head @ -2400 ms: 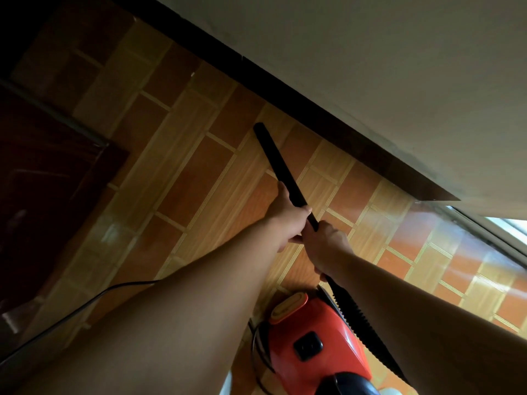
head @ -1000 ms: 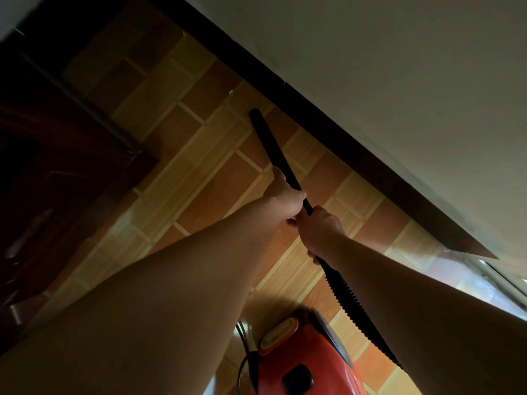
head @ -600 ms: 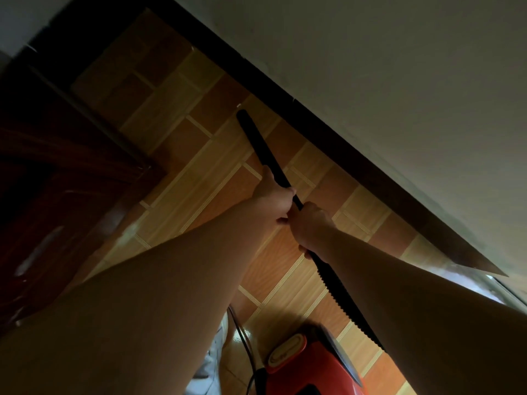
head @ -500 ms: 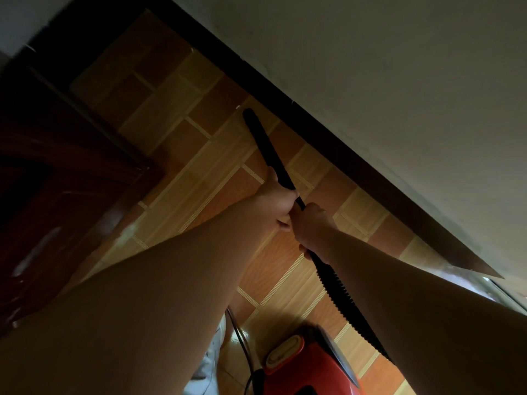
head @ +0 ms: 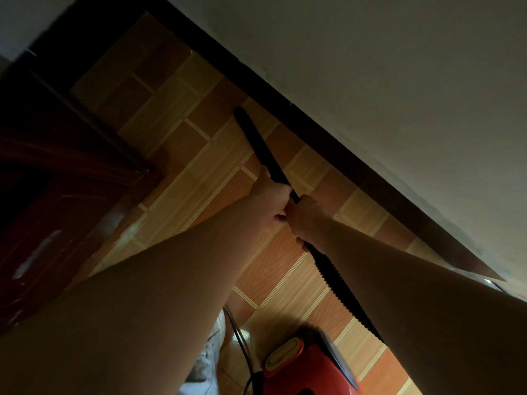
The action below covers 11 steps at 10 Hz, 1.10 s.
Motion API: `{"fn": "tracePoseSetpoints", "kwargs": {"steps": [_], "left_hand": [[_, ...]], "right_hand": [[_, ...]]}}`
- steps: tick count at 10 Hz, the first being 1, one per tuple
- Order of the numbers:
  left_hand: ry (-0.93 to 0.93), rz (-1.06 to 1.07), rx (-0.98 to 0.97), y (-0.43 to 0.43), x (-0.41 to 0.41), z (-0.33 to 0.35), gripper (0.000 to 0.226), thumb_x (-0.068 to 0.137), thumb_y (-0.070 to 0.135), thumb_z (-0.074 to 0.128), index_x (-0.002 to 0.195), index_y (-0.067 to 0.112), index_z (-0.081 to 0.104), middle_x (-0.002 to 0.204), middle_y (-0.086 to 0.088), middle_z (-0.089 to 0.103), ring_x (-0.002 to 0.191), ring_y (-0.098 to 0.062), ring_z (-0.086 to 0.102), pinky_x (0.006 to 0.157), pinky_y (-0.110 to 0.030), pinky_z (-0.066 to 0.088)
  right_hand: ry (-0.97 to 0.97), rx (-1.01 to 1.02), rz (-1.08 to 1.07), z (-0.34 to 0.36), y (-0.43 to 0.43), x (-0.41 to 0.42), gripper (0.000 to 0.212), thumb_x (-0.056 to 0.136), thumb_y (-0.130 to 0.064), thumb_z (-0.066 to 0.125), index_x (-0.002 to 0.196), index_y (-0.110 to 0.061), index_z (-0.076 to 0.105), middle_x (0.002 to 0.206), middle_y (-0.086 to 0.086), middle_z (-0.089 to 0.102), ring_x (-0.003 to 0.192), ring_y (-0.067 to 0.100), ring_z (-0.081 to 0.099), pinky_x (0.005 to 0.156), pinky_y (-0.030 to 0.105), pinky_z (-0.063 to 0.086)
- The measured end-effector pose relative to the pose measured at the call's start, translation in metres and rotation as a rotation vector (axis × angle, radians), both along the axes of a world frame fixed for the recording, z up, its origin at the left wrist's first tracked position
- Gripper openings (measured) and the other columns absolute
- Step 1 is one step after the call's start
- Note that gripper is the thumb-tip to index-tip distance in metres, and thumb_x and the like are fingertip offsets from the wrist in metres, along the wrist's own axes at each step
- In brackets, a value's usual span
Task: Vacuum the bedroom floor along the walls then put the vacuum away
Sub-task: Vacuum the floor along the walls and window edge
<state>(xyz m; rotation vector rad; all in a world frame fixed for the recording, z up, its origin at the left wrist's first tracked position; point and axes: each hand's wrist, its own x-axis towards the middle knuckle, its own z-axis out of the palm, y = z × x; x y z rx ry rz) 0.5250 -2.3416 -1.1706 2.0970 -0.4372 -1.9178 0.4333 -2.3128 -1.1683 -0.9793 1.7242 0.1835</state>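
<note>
A black vacuum nozzle tube [head: 258,143] slants over the orange-brown tiled floor [head: 182,155], its tip close to the dark baseboard [head: 319,138] under the pale wall. My left hand [head: 272,202] grips the tube further forward. Just behind it, my right hand [head: 306,220] grips the tube where the ribbed black hose [head: 339,283] begins. That hose runs down to the red vacuum body [head: 308,369] standing on the floor at the bottom of the view.
Dark red-brown wooden furniture [head: 57,195] fills the left side. The pale wall [head: 399,95] runs diagonally along the right. A black power cord [head: 242,346] trails beside the vacuum body. A light shoe [head: 211,349] shows at the bottom, under my left arm.
Both hands kept their grip on the tube. The nozzle tip has travelled along the baseboard toward the far corner, and the red vacuum body has slid lower in the view.
</note>
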Motion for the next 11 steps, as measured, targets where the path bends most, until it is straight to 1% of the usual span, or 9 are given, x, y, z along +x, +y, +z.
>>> {"fn": "tracePoseSetpoints", "kwargs": {"steps": [2,3,5,6,7,8,9,10,11], "left_hand": [[0.018,-0.083,0.02,0.003,0.009,0.003,0.082,0.103,0.01,0.056,0.16,0.05,0.011,0.135,-0.008,0.062,0.11,-0.026,0.068,0.053,-0.036,0.06],[0.043,-0.061,0.023,-0.006,0.01,0.008,0.082,0.104,0.009,0.054,0.16,0.05,0.01,0.131,-0.007,0.063,0.102,-0.022,0.068,0.051,-0.036,0.057],[0.073,-0.033,0.023,-0.009,0.007,0.007,0.08,0.104,0.006,0.052,0.159,0.051,0.016,0.13,-0.008,0.063,0.102,-0.025,0.067,0.04,-0.032,0.055],[0.066,-0.074,0.048,0.004,0.003,0.005,0.083,0.105,0.011,0.054,0.16,0.052,0.007,0.14,-0.01,0.058,0.105,-0.025,0.066,0.045,-0.032,0.057],[0.005,-0.116,0.025,0.008,-0.002,0.003,0.082,0.106,0.014,0.053,0.161,0.05,0.003,0.144,-0.012,0.056,0.107,-0.027,0.066,0.068,-0.042,0.064],[-0.014,-0.119,0.015,0.007,-0.009,0.003,0.083,0.106,0.014,0.053,0.161,0.049,0.001,0.124,-0.01,0.059,0.089,-0.025,0.067,0.075,-0.048,0.065],[-0.058,-0.186,-0.019,0.018,-0.018,0.009,0.085,0.106,0.018,0.054,0.162,0.044,-0.004,0.103,-0.001,0.057,0.082,-0.022,0.068,0.074,-0.045,0.066],[-0.097,-0.246,-0.059,0.028,-0.024,0.012,0.092,0.104,0.022,0.06,0.163,0.037,-0.009,0.135,-0.01,0.06,0.111,-0.031,0.069,0.088,-0.045,0.063],[-0.065,-0.146,-0.064,0.023,-0.021,0.009,0.091,0.102,0.021,0.062,0.163,0.041,-0.004,0.148,-0.012,0.053,0.126,-0.034,0.062,0.1,-0.052,0.057]], "right_hand": [[0.018,0.027,0.007,-0.004,0.005,0.007,0.042,0.109,-0.034,0.038,0.129,-0.001,0.054,0.094,0.014,0.064,0.06,0.026,0.06,0.053,0.032,0.049],[0.029,0.091,-0.062,-0.011,-0.002,0.009,0.043,0.108,-0.043,0.039,0.125,-0.005,0.052,0.1,0.011,0.074,0.06,0.027,0.065,0.058,0.037,0.059],[-0.037,0.115,-0.185,-0.014,-0.007,0.001,0.045,0.105,-0.045,0.047,0.116,-0.005,0.063,0.089,0.013,0.072,0.051,0.023,0.06,0.051,0.031,0.053],[-0.105,0.169,-0.291,-0.007,0.014,-0.006,0.045,0.1,-0.053,0.053,0.115,-0.011,0.057,0.093,0.016,0.074,0.049,0.022,0.062,0.051,0.035,0.055],[-0.045,0.105,-0.091,0.008,0.037,-0.023,0.044,0.101,-0.055,0.051,0.118,-0.015,0.053,0.087,0.012,0.072,0.054,0.019,0.071,0.062,0.037,0.062],[-0.043,0.118,-0.052,0.024,0.064,-0.037,0.038,0.104,-0.05,0.048,0.124,-0.017,0.048,0.084,0.01,0.068,0.048,0.014,0.067,0.048,0.028,0.054],[-0.022,0.095,-0.066,0.03,0.073,-0.038,0.04,0.104,-0.05,0.047,0.126,-0.017,0.046,0.08,0.011,0.063,0.047,0.015,0.058,0.043,0.026,0.05],[-0.033,0.078,-0.061,0.025,0.059,-0.034,0.043,0.103,-0.053,0.047,0.125,-0.016,0.046,0.081,0.012,0.063,0.047,0.015,0.057,0.042,0.027,0.05],[-0.044,0.068,-0.026,0.022,0.04,-0.032,0.044,0.103,-0.053,0.047,0.124,-0.014,0.046,0.086,0.014,0.064,0.052,0.018,0.061,0.044,0.028,0.052]]}}
